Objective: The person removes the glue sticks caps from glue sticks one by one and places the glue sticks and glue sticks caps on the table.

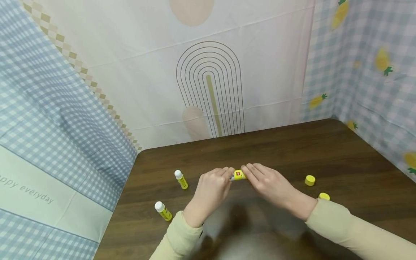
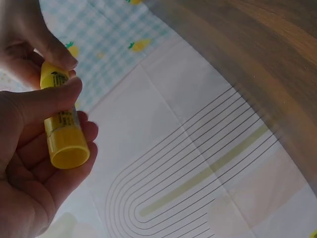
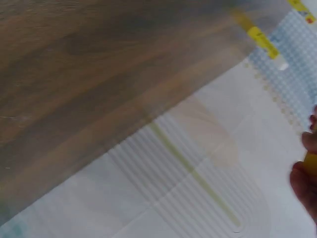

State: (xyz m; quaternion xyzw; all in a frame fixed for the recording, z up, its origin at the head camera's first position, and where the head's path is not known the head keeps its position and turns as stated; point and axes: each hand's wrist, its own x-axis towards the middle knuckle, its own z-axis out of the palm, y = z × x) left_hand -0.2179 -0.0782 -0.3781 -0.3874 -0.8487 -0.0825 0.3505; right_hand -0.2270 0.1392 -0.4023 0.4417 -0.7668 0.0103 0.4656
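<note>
Both hands meet above the middle of a dark wooden table, sharing one yellow glue stick held level between them. Left hand curls its fingers and thumb round one end of the stick; its wrist view shows the thumb pressed along the label and the yellow base facing the camera. Right hand pinches the other end with its fingertips. Only blurred fingertips show at the edge of the right wrist view.

Two more glue sticks lie on the table to the person's left, both without caps, white tips showing: the nearer glue stick close to the left sleeve, the farther glue stick just beyond it. Two loose yellow caps sit to the right, one cap apart from the hands, a second cap touching the right sleeve. Patterned cloth backdrops rise behind and beside the table.
</note>
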